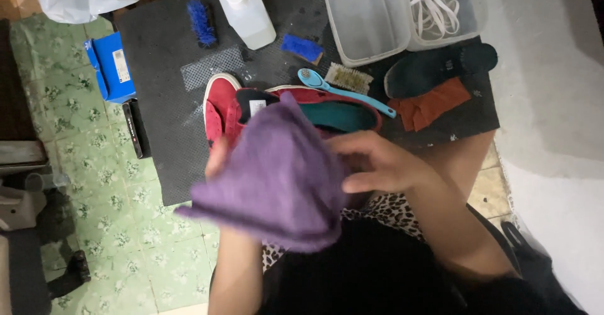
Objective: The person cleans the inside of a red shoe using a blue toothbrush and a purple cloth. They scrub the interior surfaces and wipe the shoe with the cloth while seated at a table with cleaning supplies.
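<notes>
A purple cloth (277, 176), soft and slightly blurred, hangs bunched and draped in the middle of the view, covering much of the red shoe (233, 110) behind it. The shoe lies on its side on a dark mat (163, 101), toe toward 9 o'clock, with a white sole edge and a teal lining showing at its opening.

The right hand (377, 161) comes in from 4 o'clock, fingers curled toward 9 o'clock and pinching the cloth's right edge. The left hand (217, 158) rises from 6 o'clock and is mostly hidden under the cloth; only fingertips show at the cloth's left edge, so its grip cannot be told.

Just beyond the shoe, at 12 o'clock, lie a light blue brush (340, 88) and a bristle brush (348, 78). A dark insole (440, 66) and a rust cloth (431, 104) lie at 2 o'clock.
</notes>
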